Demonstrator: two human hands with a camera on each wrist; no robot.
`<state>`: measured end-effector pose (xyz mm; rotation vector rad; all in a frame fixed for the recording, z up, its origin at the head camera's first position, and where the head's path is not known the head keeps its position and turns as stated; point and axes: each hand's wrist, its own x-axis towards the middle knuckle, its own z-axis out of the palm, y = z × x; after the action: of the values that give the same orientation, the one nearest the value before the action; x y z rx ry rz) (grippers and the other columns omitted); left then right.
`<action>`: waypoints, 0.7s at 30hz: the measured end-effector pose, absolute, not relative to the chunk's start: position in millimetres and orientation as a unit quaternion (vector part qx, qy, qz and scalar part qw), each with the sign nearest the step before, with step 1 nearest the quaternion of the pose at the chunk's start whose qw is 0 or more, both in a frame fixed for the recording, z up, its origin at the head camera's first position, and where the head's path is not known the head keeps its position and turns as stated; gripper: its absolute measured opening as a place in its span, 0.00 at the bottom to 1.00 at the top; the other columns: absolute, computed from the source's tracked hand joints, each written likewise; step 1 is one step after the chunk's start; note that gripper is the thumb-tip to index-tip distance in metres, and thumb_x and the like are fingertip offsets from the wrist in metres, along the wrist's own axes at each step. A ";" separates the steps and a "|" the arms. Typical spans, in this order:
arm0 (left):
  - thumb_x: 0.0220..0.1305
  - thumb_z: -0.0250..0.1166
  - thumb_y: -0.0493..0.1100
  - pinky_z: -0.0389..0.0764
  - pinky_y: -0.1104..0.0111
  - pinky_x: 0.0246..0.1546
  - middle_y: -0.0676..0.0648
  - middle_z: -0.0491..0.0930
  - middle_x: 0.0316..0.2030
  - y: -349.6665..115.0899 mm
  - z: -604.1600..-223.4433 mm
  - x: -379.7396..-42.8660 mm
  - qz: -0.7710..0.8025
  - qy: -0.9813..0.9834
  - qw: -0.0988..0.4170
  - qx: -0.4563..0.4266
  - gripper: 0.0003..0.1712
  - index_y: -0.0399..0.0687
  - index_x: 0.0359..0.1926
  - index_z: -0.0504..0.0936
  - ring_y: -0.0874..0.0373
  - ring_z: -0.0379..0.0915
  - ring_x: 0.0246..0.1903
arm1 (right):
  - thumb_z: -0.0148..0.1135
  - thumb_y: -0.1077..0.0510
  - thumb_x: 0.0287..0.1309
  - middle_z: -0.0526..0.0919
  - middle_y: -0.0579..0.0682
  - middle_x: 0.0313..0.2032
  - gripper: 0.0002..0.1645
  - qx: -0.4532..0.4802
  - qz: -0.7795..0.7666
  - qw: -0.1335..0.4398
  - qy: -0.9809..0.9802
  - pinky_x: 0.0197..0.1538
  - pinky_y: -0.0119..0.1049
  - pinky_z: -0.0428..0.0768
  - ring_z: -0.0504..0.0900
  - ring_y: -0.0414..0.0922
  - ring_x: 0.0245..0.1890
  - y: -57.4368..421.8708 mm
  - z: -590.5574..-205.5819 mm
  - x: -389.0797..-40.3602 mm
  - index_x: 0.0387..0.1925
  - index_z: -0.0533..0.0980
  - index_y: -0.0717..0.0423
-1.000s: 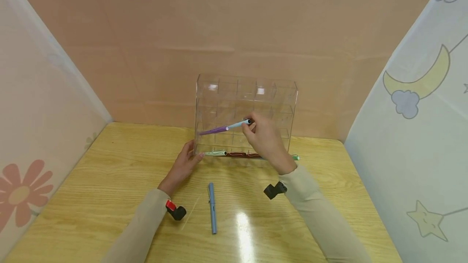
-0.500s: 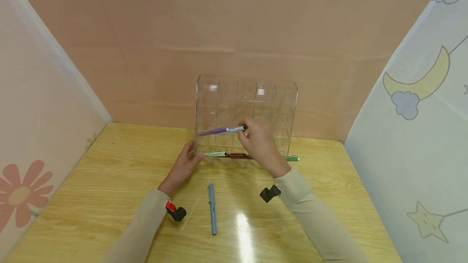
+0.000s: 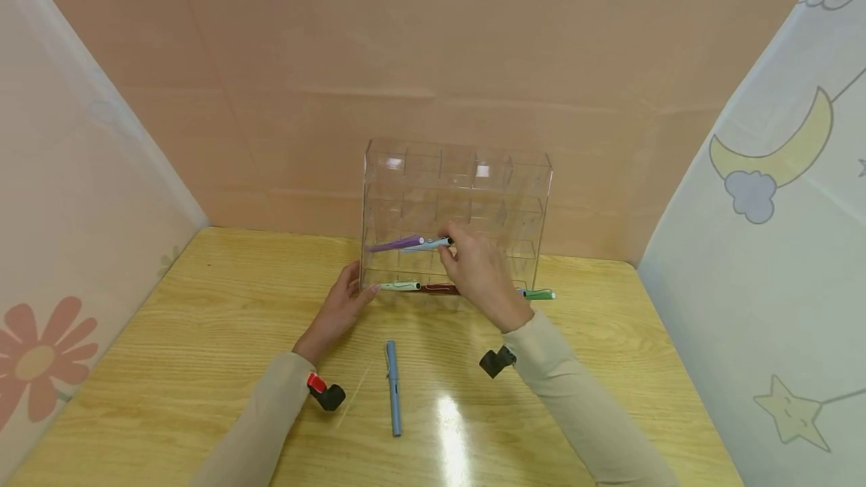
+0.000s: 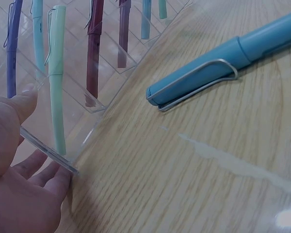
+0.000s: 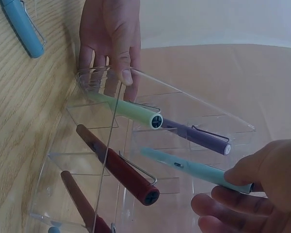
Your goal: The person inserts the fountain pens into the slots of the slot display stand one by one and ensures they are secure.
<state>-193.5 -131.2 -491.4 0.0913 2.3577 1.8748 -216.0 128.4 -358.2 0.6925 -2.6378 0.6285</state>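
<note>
My right hand point(image 3: 480, 265) pinches a light blue pen point(image 5: 199, 171) near its dark-ended cap. The pen's other end is inside a compartment of the clear acrylic pen rack point(image 3: 456, 180), just right of a purple pen point(image 3: 395, 244) in the same row. With the thumb in front and fingers behind, my left hand point(image 3: 338, 310) grips the rack's left side panel low down. In the row below lean a pale green pen point(image 4: 57, 77), two dark red pens and a blue one; a green pen point(image 3: 540, 294) is at the right end.
A blue pen point(image 3: 395, 389) with a metal clip lies on the wooden table point(image 3: 237, 307) in front of the rack. Behind stands a tan backdrop point(image 3: 433, 43), with printed cloth panels point(image 3: 764, 246) at the sides.
My right hand has moved left and slightly down, and the light blue pen has slid further into its compartment beside the purple pen. The left hand stays on the rack's side.
</note>
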 end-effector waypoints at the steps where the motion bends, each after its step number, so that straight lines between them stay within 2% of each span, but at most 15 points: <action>1: 0.83 0.57 0.51 0.61 0.40 0.81 0.36 0.47 0.85 -131.3 -491.2 -193.3 0.621 0.780 0.065 0.029 0.44 0.45 0.85 0.45 0.32 0.48 0.84 | 0.67 0.60 0.73 0.92 0.53 0.48 0.10 0.243 0.222 0.171 -0.929 0.16 0.25 0.61 0.73 0.37 0.16 128.5 -358.4 -216.2 0.51 0.83 0.57; 5: 0.84 0.57 0.50 0.61 0.40 0.81 0.36 0.47 0.85 -130.9 -490.5 -193.1 0.619 0.782 0.065 0.030 0.43 0.45 0.85 0.44 0.32 0.47 0.84 | 0.68 0.62 0.71 0.92 0.54 0.47 0.09 0.246 0.225 0.176 -0.926 0.18 0.26 0.61 0.68 0.38 0.15 130.2 -360.9 -217.9 0.51 0.84 0.57; 12: 0.84 0.56 0.48 0.61 0.40 0.81 0.36 0.47 0.85 -130.7 -490.5 -193.8 0.622 0.780 0.064 0.023 0.42 0.45 0.85 0.45 0.33 0.48 0.84 | 0.68 0.64 0.70 0.90 0.58 0.56 0.09 0.245 0.225 0.184 -0.925 0.19 0.28 0.62 0.67 0.38 0.15 134.6 -365.6 -220.8 0.50 0.85 0.57; 18: 0.84 0.56 0.49 0.61 0.40 0.81 0.37 0.47 0.85 -130.6 -490.2 -193.8 0.620 0.782 0.063 0.026 0.42 0.46 0.85 0.45 0.33 0.48 0.84 | 0.66 0.65 0.71 0.92 0.56 0.48 0.10 0.244 0.226 0.177 -0.926 0.19 0.28 0.61 0.66 0.38 0.15 137.0 -367.4 -221.6 0.51 0.84 0.57; 21: 0.84 0.56 0.49 0.61 0.40 0.81 0.37 0.47 0.85 -130.2 -489.7 -193.7 0.620 0.782 0.061 0.028 0.42 0.46 0.85 0.45 0.33 0.48 0.84 | 0.66 0.64 0.71 0.92 0.56 0.48 0.11 0.241 0.223 0.177 -0.928 0.19 0.28 0.62 0.70 0.38 0.16 137.2 -368.0 -222.0 0.52 0.84 0.57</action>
<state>-193.7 -130.2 -489.7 0.0843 2.3649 1.8759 -222.0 137.2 -368.0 0.6819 -2.6263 0.6325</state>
